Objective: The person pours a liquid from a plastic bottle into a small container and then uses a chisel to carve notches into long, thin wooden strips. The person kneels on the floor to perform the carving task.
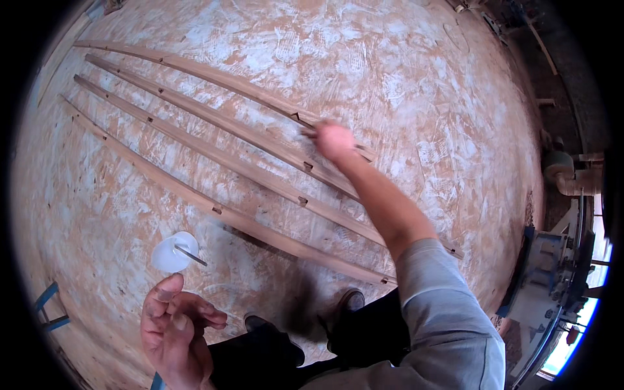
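Observation:
Several long wooden strips lie side by side, slanting from far left to near right, with small dark notches cut along them. My right hand, blurred by motion, is at the right part of the farthest strip. Its fingers are closed, and a thin piece juts out at their left; I cannot make out what it is. My left hand is raised at the lower left, fingers loosely curled and apart, with nothing visible in them. Just beyond it is a white cup with a thin stick leaning out. The nearest strip passes right of the cup.
The floor is tan, smeared with white. At the right edge stands a grey machine, with a pipe beyond it. A blue metal frame is at the left edge. My shoes are close to the nearest strip.

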`<action>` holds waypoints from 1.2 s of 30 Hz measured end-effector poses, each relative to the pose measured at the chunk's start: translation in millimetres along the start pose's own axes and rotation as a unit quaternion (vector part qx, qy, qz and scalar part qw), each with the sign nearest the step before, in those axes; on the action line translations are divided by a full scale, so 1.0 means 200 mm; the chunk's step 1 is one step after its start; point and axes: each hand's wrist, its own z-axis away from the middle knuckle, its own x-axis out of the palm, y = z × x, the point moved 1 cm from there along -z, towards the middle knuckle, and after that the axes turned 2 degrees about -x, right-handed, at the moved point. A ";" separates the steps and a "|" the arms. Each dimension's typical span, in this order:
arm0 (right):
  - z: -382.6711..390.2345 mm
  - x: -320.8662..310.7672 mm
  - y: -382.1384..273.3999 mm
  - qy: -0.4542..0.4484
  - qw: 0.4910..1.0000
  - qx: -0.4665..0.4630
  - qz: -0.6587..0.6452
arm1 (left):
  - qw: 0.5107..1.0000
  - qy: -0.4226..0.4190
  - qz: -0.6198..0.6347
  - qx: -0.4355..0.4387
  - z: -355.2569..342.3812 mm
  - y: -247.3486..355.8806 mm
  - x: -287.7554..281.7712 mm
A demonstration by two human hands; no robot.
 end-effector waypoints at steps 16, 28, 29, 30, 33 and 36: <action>0.62 -0.52 0.37 -0.161 0.968 0.017 -0.193 | 0.995 -0.034 -0.030 -0.093 -0.21 -0.15 0.18; 1.60 -1.28 -0.02 -0.252 0.943 -0.019 -0.218 | 0.913 -0.089 0.360 -0.172 -0.77 -0.25 0.41; 1.64 -1.28 0.00 -0.232 0.955 -0.021 -0.181 | 0.913 -0.070 0.362 -0.176 -0.76 -0.30 0.45; 1.69 -1.32 0.01 -0.120 0.981 0.007 -0.153 | 0.913 -0.050 0.364 -0.179 -0.73 -0.33 0.47; 1.82 -1.43 0.01 0.164 0.909 0.143 -0.357 | 0.917 -0.045 0.336 -0.212 -0.65 -0.39 0.51; 1.92 -1.54 -0.04 0.239 0.901 0.025 -0.361 | 0.920 -0.087 0.314 -0.217 -0.63 -0.42 0.47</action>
